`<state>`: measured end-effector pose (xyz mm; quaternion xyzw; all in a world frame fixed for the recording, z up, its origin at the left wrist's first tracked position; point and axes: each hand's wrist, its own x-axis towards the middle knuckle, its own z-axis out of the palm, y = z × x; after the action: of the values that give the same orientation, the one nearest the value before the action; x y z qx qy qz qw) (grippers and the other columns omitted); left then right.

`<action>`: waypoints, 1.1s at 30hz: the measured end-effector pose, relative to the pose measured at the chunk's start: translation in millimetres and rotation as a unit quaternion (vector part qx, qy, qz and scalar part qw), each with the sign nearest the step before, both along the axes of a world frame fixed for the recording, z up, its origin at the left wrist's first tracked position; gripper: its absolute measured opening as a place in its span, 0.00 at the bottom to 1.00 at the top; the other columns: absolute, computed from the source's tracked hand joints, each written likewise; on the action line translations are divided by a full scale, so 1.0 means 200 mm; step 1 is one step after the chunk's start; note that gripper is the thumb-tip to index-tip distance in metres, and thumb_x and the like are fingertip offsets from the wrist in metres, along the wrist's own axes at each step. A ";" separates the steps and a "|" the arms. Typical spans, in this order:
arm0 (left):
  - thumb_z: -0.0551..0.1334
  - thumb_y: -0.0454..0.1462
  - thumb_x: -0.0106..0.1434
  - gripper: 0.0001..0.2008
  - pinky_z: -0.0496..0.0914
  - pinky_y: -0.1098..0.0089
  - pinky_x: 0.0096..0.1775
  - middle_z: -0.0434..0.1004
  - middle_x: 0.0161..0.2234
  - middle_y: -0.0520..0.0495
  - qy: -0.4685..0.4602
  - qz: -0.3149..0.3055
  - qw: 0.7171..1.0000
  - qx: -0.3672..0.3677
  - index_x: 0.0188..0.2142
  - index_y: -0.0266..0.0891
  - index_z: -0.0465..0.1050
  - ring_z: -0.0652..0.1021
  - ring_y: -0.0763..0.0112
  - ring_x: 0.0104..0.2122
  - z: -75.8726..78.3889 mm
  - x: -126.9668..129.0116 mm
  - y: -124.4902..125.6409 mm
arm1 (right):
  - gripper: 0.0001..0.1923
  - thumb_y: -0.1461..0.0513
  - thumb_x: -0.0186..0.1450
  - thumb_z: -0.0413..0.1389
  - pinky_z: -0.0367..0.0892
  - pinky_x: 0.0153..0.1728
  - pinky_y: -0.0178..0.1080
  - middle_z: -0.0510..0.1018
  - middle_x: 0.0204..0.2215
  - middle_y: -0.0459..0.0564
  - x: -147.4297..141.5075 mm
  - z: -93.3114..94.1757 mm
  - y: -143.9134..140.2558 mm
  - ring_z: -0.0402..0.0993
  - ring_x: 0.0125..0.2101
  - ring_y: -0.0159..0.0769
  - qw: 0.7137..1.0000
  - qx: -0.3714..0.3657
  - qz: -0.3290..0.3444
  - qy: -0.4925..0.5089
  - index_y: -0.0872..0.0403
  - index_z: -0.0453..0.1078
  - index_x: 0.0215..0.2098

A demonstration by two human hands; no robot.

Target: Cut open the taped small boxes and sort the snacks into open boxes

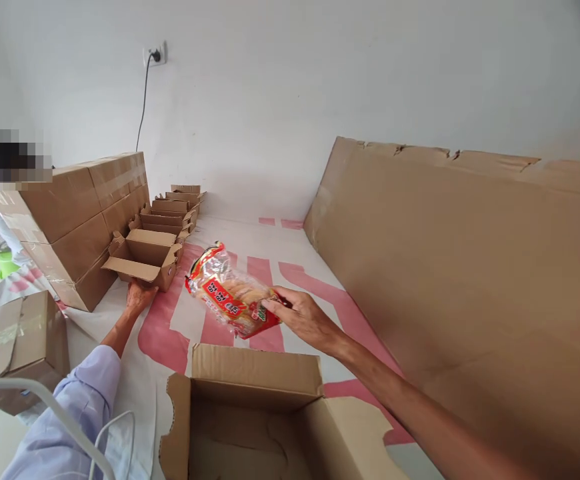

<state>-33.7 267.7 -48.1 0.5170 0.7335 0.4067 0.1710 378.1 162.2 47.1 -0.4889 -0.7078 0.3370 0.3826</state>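
Note:
My right hand [303, 317] grips one end of a red and clear snack packet [227, 293] and holds it in the air above the white and pink floor sheet [265, 250]. My left hand [139, 295] reaches out to the near bottom edge of a small open cardboard box [145, 257] and touches it. Whether its fingers grip the box is hidden. A larger open cardboard box [250, 413] stands just below the packet, close to me.
Several more small open boxes [173, 210] stand in a row behind the nearest one. Stacked sealed cartons [70, 220] stand at the left, another carton [25, 343] nearer me. A big flat cardboard sheet [470, 280] leans at the right. A wall socket with a cable [155, 55] is above.

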 end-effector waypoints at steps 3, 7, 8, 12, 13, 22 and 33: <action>0.74 0.38 0.55 0.35 0.75 0.58 0.45 0.82 0.52 0.30 -0.015 0.012 0.999 -0.028 0.61 0.34 0.68 0.83 0.45 0.50 0.02 -0.02 -0.14 | 0.16 0.48 0.64 0.55 0.60 0.29 0.37 0.73 0.24 0.43 -0.11 0.04 0.08 0.65 0.27 0.35 0.997 -0.006 0.056 -0.055 0.52 0.71 0.30; 0.66 0.39 0.59 0.26 0.76 0.64 0.37 0.82 0.50 0.38 -0.039 0.005 0.999 -0.015 0.57 0.37 0.71 0.84 0.59 0.39 0.06 -0.07 -0.39 | 0.12 0.54 0.64 0.52 0.54 0.28 0.36 0.67 0.22 0.41 -0.31 0.09 0.17 0.60 0.25 0.32 0.985 0.010 0.111 -0.131 0.52 0.68 0.28; 0.65 0.41 0.60 0.24 0.76 0.64 0.37 0.81 0.49 0.40 -0.041 0.005 0.999 -0.004 0.55 0.38 0.72 0.83 0.60 0.39 0.07 -0.09 -0.46 | 0.10 0.56 0.64 0.52 0.54 0.28 0.36 0.67 0.22 0.41 -0.37 0.11 0.19 0.60 0.25 0.32 0.981 0.016 0.121 -0.154 0.52 0.68 0.27; 0.64 0.45 0.58 0.18 0.76 0.62 0.39 0.80 0.44 0.45 -0.023 0.021 0.998 0.046 0.47 0.42 0.73 0.82 0.60 0.39 0.11 -0.13 -0.72 | 0.09 0.63 0.65 0.51 0.53 0.29 0.37 0.73 0.24 0.44 -0.65 0.16 0.24 0.62 0.25 0.32 0.952 0.046 0.157 -0.258 0.52 0.70 0.27; 0.64 0.45 0.57 0.18 0.76 0.61 0.39 0.79 0.43 0.46 -0.010 0.026 0.998 0.062 0.46 0.43 0.73 0.81 0.61 0.38 0.11 -0.13 -0.76 | 0.09 0.63 0.65 0.52 0.53 0.29 0.37 0.75 0.25 0.45 -0.73 0.16 0.26 0.64 0.26 0.33 0.947 0.051 0.166 -0.272 0.52 0.71 0.28; 0.72 0.50 0.56 0.35 0.77 0.58 0.43 0.75 0.50 0.42 0.050 0.049 0.996 0.056 0.59 0.41 0.69 0.80 0.59 0.38 0.09 -0.15 -0.72 | 0.09 0.60 0.69 0.55 0.57 0.32 0.37 0.83 0.37 0.52 -1.25 0.10 0.36 0.74 0.35 0.39 0.935 0.089 0.173 -0.298 0.53 0.78 0.39; 0.72 0.45 0.59 0.45 0.74 0.54 0.55 0.68 0.56 0.38 0.107 0.008 0.994 -0.009 0.72 0.44 0.58 0.77 0.49 0.54 0.05 -0.11 -0.43 | 0.13 0.63 0.70 0.56 0.70 0.46 0.41 0.83 0.47 0.56 -0.82 0.22 0.19 0.78 0.44 0.41 0.957 0.130 0.140 -0.218 0.54 0.80 0.48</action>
<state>-55.3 182.7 -38.8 0.5503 0.7554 0.3435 0.0926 213.7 200.1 91.7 -0.3924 -0.8730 0.1777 0.2285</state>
